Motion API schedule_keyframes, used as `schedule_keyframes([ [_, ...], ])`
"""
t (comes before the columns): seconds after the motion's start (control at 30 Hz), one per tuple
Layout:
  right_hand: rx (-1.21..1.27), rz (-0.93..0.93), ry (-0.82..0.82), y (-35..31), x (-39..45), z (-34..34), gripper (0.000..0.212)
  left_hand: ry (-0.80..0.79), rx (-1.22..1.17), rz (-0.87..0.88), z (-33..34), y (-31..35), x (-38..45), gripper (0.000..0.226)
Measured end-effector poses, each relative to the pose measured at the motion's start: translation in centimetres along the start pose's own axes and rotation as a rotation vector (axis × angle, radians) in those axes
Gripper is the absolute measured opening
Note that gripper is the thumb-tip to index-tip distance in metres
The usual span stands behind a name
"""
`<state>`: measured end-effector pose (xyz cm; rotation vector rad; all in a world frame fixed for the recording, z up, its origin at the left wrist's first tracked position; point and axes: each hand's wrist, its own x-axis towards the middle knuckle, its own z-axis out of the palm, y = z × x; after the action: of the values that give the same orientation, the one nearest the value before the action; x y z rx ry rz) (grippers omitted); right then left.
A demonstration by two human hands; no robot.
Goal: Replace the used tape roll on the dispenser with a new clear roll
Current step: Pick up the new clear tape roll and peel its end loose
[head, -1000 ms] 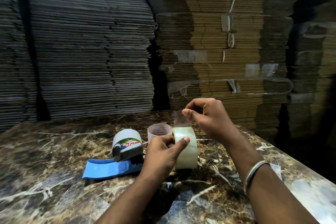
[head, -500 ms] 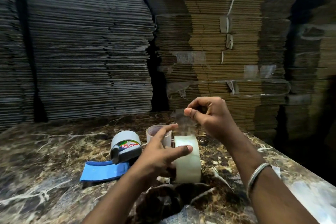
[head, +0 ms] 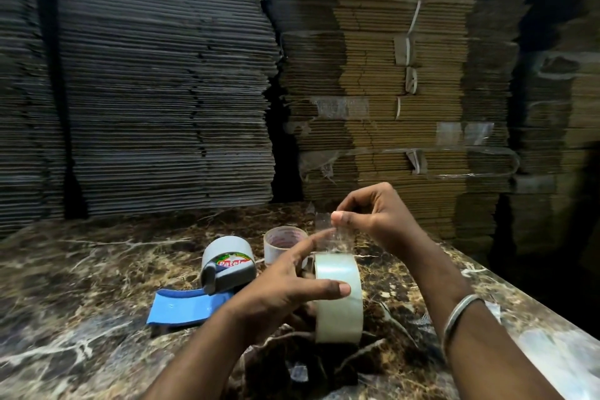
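A new clear tape roll (head: 339,299) stands on edge in front of me, held by my left hand (head: 285,289) with the thumb across its face and the index finger stretched up. My right hand (head: 373,217) pinches the loose end of the tape (head: 334,237) just above the roll and holds it pulled upward. The grey and black tape dispenser (head: 227,265) with a blue handle (head: 185,307) lies on the marble table to the left. A nearly used-up roll core (head: 282,242) stands behind my left hand.
The marble table (head: 81,286) ends in an edge running down the right side. Tall stacks of flattened cardboard (head: 162,75) rise close behind the table. Bits of clear tape lie on the table near my right forearm.
The roll has come lower and nearer to me. My right hand has drawn the tape end further off the roll, and my left index finger has lifted toward it.
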<state>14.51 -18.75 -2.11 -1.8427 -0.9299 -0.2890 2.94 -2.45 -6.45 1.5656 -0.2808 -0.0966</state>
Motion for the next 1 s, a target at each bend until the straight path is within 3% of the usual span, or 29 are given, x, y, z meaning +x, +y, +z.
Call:
schedule_keyframes([
  [0.4,-0.021,0.090,-0.029,0.9,-0.3,0.0,0.010,0.007,-0.013,-0.014,0.0,0.0,-0.2,0.068],
  [0.6,0.225,0.163,0.059,0.6,-0.4,1.1,0.054,0.008,-0.053,-0.028,0.3,0.9,-0.8,0.062],
  [0.9,0.455,0.249,0.248,1.0,-1.8,1.6,0.066,-0.001,-0.025,-0.042,0.1,0.9,-1.0,0.059],
  [1.0,0.461,0.282,0.191,1.2,-4.4,2.4,0.076,0.014,-0.005,-0.018,0.1,0.9,-1.1,0.052],
])
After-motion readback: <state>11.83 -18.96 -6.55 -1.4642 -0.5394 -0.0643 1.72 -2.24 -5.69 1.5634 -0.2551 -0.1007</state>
